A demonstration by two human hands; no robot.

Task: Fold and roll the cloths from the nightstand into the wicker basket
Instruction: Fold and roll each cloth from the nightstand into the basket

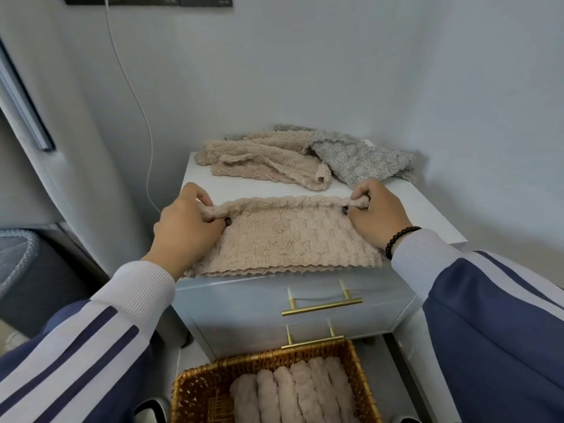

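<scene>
A folded beige cloth (287,239) lies flat on the front of the white nightstand (238,186). Its far edge is curled over into a thin roll. My left hand (186,221) pinches the left end of that roll and my right hand (377,212) pinches the right end. Behind it lie a crumpled beige cloth (262,160) and a grey cloth (360,160) in a loose pile. On the floor in front stands the wicker basket (195,392), holding several rolled beige cloths (293,392) side by side.
The nightstand has two drawers with gold handles (322,306). A white cable (134,96) hangs down the wall at left. A grey bed edge and a dark bin are at far left. Walls close in behind and to the right.
</scene>
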